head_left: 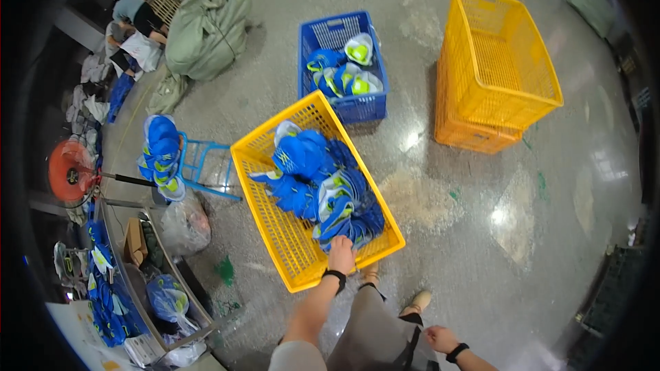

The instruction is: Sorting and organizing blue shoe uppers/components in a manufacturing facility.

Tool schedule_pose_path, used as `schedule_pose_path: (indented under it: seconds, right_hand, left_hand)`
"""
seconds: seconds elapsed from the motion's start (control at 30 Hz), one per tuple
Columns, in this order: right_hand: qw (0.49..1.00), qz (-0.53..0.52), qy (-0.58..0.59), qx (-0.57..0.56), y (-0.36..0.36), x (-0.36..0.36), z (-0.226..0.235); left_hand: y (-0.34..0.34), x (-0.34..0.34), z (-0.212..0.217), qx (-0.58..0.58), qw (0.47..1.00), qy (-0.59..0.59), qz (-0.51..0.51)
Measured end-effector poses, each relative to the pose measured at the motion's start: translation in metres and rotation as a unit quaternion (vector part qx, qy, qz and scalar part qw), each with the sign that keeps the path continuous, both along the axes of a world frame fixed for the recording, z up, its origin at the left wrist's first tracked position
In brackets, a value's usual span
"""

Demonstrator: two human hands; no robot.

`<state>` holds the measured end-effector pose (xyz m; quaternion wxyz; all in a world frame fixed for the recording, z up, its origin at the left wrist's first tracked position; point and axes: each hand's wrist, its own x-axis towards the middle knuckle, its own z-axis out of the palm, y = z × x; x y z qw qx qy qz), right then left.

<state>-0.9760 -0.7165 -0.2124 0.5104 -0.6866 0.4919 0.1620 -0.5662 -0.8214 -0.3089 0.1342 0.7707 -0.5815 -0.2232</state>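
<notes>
A yellow plastic crate stands on the floor in front of me, holding several blue caps with grey and lime-green parts, many nested in rows. My left hand reaches over its near end. Its fingers are closed at the edge of the nearest blue cap; the fingertips are partly hidden. My right hand hangs low beside my thigh, fingers curled, with nothing visible in it.
Beyond stands a blue crate with more caps. Stacked yellow crates are at right. At left are a blue stool bearing caps, an orange fan, a cluttered cart and a large green sack. People work at the far left.
</notes>
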Motion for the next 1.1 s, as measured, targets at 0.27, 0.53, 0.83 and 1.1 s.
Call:
schedule_pose_path:
  seconds: [0.27,0.53,0.83,1.1]
  right_hand:
    - [0.976,0.04,0.173,0.126,-0.084,-0.017,0.035]
    - [0.965,0.212,0.026,-0.149,-0.32,0.25,-0.021]
    - [0.921,0.241,-0.018,-0.306,-0.486,0.631,-0.136]
    - [0.876,0.376,-0.21,-0.216,-0.377,0.608,-0.197]
  left_hand:
    - [-0.069,0.065,-0.007,0.149,0.952,-0.104,0.248]
    - [-0.062,0.072,-0.045,0.19,0.969,-0.061,0.145]
    - [-0.047,0.077,-0.086,0.136,0.953,-0.004,0.271]
    - [-0.112,0.075,-0.071,0.241,0.893,-0.025,0.379]
